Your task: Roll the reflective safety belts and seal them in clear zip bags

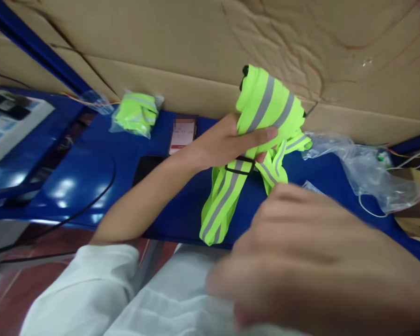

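My left hand (238,140) is wrapped round a bundle of neon yellow-green reflective strap (266,100) with grey stripes, held up above the blue surface. The upper part is folded into a flat pack with black bits at its edges. Below the fingers a black buckle (240,165) sits on the strap, and loose loops hang down in front and to the right. Close to the camera, my right hand (287,256) is smeared by motion, apart from the folded strap as far as I can see. Its fingers are curled out of clear view, so I cannot tell what they hold.
On the blue table (73,186) lie a bagged yellow-green strap (137,113) and a phone (182,135). Clear plastic bags (367,172) and a cardboard box (416,205) are at the right. Cardboard (182,46) forms the back wall. A black cable (91,200) runs along the left.
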